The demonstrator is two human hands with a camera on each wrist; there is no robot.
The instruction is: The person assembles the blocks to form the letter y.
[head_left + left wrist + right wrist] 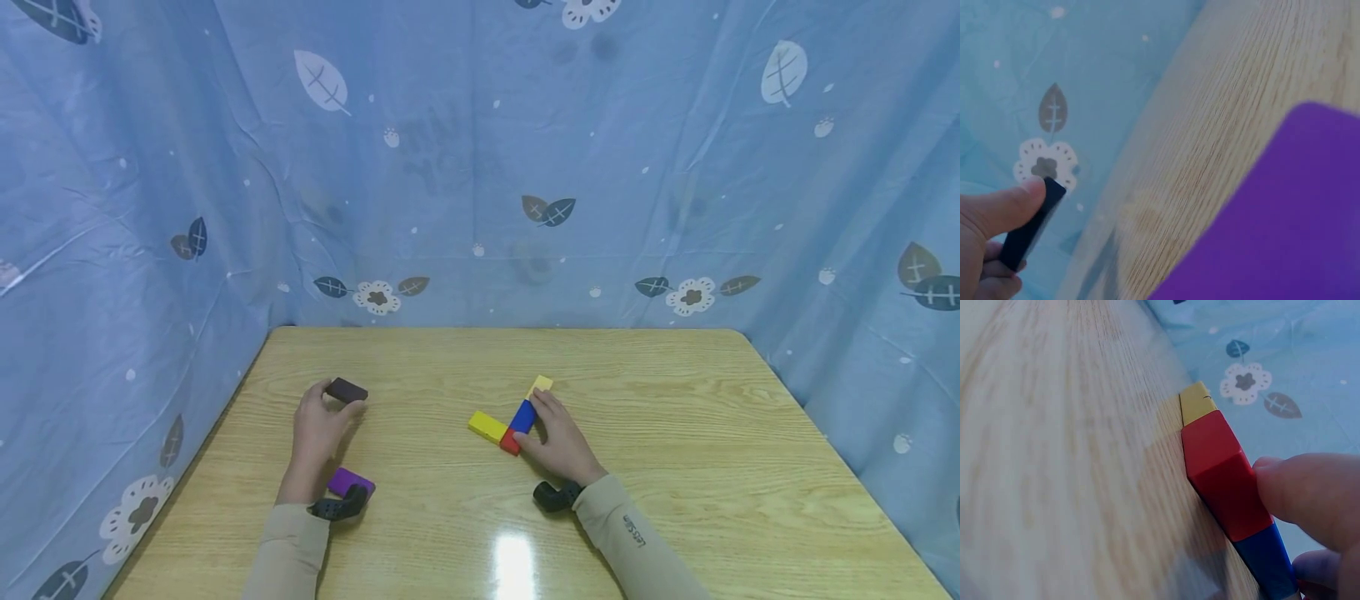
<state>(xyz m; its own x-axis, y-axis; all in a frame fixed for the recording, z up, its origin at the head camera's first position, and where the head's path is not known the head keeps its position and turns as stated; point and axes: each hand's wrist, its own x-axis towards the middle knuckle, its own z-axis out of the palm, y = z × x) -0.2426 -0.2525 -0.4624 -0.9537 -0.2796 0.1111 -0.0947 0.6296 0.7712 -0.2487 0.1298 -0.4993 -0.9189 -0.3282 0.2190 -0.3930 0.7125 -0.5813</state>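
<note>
One pale-blue fabric curtain [480, 167], printed with leaves and white flowers, hangs behind and to both sides of one light wood-grained surface [712, 433]. Two beige sleeves [285, 554] enter from the near edge and lead to two bare hands, the left hand [315, 429] and the right hand [558, 446]. Two small black wrist devices [555, 497] are worn, one per wrist. Six oblong blocks are counted: one smooth purple block [347, 478], one flat black block [347, 390], two yellow ones, namely a left yellow block [487, 426] and a far yellow block [542, 384], one blue block [523, 417] and one red block [508, 442]. Left: thumb and fingers pinch the black block between them, off the surface; the purple block lies nearer the person, beside the left wrist and apart from these fingers. Right: the thumb stands spread from the extended fingers and touches the red block; the fingertips rest at the blue block and far yellow block, though how firmly they press cannot be told. The red block forms the corner of an L, with the left yellow block against one side, the blue block against another, and the far yellow block continuing the blue one's line
</note>
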